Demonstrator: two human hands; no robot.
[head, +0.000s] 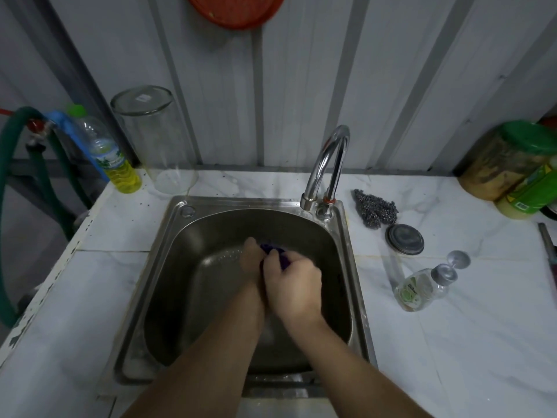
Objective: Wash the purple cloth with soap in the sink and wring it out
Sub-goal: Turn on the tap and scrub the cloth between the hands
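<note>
— So, where is the purple cloth (275, 255) against the hands?

— Bunched between them, over the middle of the sink (168, 236). The right hand (294, 282) has its fingers curled round the cloth, which pokes out at about eleven o'clock from the knuckles. The left hand (251, 259) lies pressed against the right at its nine o'clock, fingers bent onto the same wad.

— So both are clenched on it?

— Both grip it, yes, though the left is blurred and its fingertips are hard to make out.

— How much of the cloth shows?

— Only a small dark purple patch; the rest is hidden inside the two fists. Both forearms are cut off by the bottom edge.

— And farther out?

— At three o'clock from the hands a clear soap bottle (422, 286) lies on its side on the white counter (452, 342), with a round metal lid (405, 239) beyond it and a steel scourer (375, 211) beyond that. The curved tap (327, 164) stands at the sink's one o'clock corner; I cannot tell whether water runs. At eleven o'clock stand a tall glass jar (153, 137) and a bottle of yellow liquid (111, 155), beside a green hose (18, 152). At two o'clock a green-lidded jar (506, 158) is partly cut off, and a red basket (236, 10) on the wall is cropped at twelve.
</note>
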